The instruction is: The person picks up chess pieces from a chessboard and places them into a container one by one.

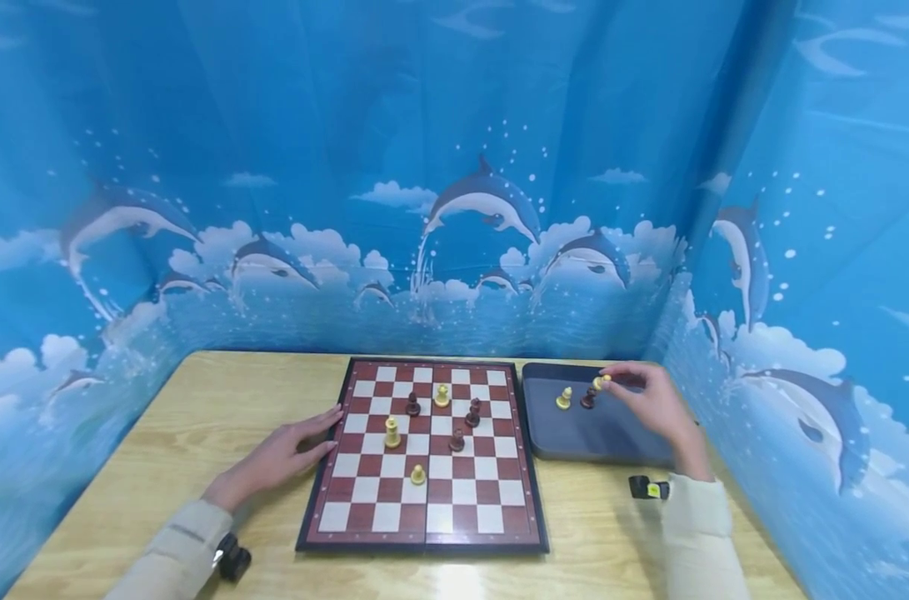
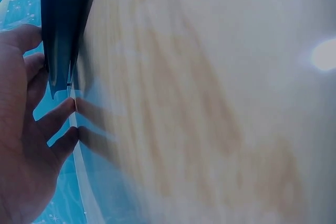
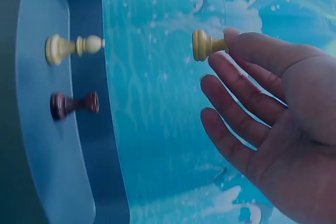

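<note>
My right hand (image 1: pixel 652 400) pinches a cream chess piece (image 3: pixel 201 45) between thumb and fingertips above the dark grey tray (image 1: pixel 604 448); the fingers hide its top. In the tray stand a cream bishop (image 3: pixel 73 46) and a dark rook (image 3: pixel 73 105), both upright. At the left edge of the chessboard (image 1: pixel 424 543), my left hand (image 1: pixel 277 454) rests its fingertips and thumb, fingers fairly straight. The board bears a cream king (image 1: pixel 392 432), a cream pawn (image 1: pixel 418 475), a dark rook (image 1: pixel 456 440) and several other pieces.
Board and tray lie side by side on a wooden table (image 1: pixel 169 433). A blue dolphin-print curtain (image 1: pixel 334 167) hangs behind the table and along its right side. The tray's raised rim stands close to the board's right edge.
</note>
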`<action>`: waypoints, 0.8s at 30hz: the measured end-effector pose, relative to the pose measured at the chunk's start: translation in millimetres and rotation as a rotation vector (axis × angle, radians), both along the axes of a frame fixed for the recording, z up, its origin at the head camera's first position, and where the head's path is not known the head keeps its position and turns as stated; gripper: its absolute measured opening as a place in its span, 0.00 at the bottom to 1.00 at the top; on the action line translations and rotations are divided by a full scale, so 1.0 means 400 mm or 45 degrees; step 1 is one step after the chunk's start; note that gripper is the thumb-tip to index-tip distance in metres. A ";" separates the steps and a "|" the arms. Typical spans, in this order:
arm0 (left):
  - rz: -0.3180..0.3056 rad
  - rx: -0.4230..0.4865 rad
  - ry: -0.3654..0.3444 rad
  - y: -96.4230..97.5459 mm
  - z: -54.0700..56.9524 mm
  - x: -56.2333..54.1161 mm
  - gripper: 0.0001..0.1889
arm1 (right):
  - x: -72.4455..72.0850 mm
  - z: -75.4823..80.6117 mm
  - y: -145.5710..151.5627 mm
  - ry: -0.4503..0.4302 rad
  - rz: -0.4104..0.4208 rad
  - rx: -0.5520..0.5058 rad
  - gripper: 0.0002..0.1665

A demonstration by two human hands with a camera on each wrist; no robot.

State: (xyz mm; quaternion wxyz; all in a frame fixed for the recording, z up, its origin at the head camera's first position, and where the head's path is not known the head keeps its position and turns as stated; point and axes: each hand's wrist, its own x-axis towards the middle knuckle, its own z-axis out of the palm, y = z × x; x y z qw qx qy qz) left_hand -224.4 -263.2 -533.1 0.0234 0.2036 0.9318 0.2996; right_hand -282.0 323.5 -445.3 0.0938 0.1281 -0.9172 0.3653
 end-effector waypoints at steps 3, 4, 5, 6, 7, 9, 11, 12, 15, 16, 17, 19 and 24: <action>-0.006 0.012 0.005 0.000 -0.001 0.001 0.32 | -0.002 -0.010 0.025 -0.011 -0.037 0.003 0.14; -0.010 0.013 0.010 0.001 -0.001 0.001 0.32 | -0.002 -0.013 0.032 -0.012 -0.045 -0.002 0.14; -0.009 0.015 0.014 0.001 -0.001 0.001 0.32 | -0.003 -0.016 0.039 -0.010 -0.047 -0.005 0.14; -0.008 0.016 0.019 0.000 -0.001 0.001 0.32 | -0.003 -0.019 0.045 -0.005 -0.050 -0.006 0.14; -0.008 0.019 0.023 0.001 -0.001 0.001 0.31 | -0.003 -0.021 0.051 -0.003 -0.054 -0.009 0.14; -0.015 0.013 0.037 0.001 -0.002 0.001 0.31 | -0.003 -0.025 0.061 0.000 -0.058 -0.027 0.14; -0.007 0.012 0.033 0.001 -0.001 -0.001 0.31 | -0.006 -0.029 0.069 0.004 -0.056 -0.033 0.14; -0.004 0.012 0.030 0.001 -0.001 -0.002 0.31 | -0.007 -0.031 0.071 0.007 -0.056 -0.036 0.15; -0.005 0.003 0.021 0.003 -0.001 -0.001 0.31 | -0.008 -0.038 0.080 -0.009 -0.059 -0.047 0.16; 0.000 0.005 0.014 0.003 -0.001 0.000 0.31 | -0.007 -0.040 0.082 -0.018 -0.062 -0.049 0.17; -0.003 0.004 0.014 0.003 -0.001 0.000 0.31 | -0.007 -0.041 0.084 -0.028 -0.069 -0.043 0.17; -0.008 0.004 0.016 0.004 -0.002 -0.001 0.31 | -0.006 -0.043 0.089 -0.060 -0.081 -0.033 0.18; -0.012 0.014 0.025 0.001 -0.007 -0.001 0.31 | -0.007 -0.047 0.097 -0.113 -0.105 0.006 0.18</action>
